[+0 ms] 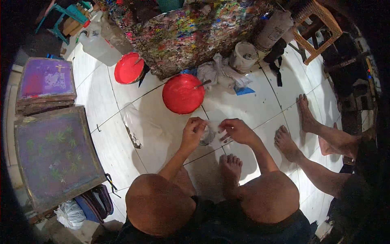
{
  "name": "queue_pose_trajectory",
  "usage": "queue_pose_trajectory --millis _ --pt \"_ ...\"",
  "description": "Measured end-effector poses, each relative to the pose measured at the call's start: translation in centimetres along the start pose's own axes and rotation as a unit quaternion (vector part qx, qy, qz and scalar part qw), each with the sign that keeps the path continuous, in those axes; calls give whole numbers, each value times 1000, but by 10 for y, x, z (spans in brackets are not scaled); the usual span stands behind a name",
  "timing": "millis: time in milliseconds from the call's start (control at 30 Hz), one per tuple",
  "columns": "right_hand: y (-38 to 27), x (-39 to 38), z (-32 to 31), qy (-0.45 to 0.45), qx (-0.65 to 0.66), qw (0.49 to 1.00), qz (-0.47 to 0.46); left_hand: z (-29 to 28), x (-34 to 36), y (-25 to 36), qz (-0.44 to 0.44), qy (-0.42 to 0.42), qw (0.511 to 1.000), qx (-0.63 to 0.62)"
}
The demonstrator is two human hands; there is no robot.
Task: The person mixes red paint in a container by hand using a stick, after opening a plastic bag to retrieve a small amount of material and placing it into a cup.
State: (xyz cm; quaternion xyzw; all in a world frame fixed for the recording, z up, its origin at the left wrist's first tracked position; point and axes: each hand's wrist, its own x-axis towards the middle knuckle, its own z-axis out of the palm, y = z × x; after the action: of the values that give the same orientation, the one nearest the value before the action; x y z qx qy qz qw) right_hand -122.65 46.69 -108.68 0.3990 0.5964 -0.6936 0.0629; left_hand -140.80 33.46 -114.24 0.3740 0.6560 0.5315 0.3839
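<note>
Between my hands, above the tiled floor, is a small piece of clear plastic [208, 135], greyish and see-through; its exact kind is hard to make out. My left hand [193, 132] pinches its left side with bent fingers. On the other side my right hand [239, 131] reaches in with curled fingers, the fingertips at the plastic's right edge and slightly blurred. Just beyond them stands a round basin of red paint [183, 94] with a spoon-like handle [202, 84] leaning out. A second red-paint container [128, 68] with a handle sits further left.
A paint-crusted board [195, 36] is at the back. Framed screens [59, 154] lie stacked on the left. A jug [99, 49], a white bucket [243, 57] and crumpled plastic [219, 72] stand around. Another person's feet [289, 144] are at right; a brown stool [317, 28] is behind.
</note>
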Motion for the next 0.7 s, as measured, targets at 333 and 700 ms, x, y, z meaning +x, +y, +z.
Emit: queue_pose_trajectory --millis 333,700 --pt "-44 -11 48 105 -341 910 -211 2 -1 -26 -109 -28 985 -127" --pt "-30 7 76 184 -494 815 -239 5 -1 -10 -103 -64 982 -146"
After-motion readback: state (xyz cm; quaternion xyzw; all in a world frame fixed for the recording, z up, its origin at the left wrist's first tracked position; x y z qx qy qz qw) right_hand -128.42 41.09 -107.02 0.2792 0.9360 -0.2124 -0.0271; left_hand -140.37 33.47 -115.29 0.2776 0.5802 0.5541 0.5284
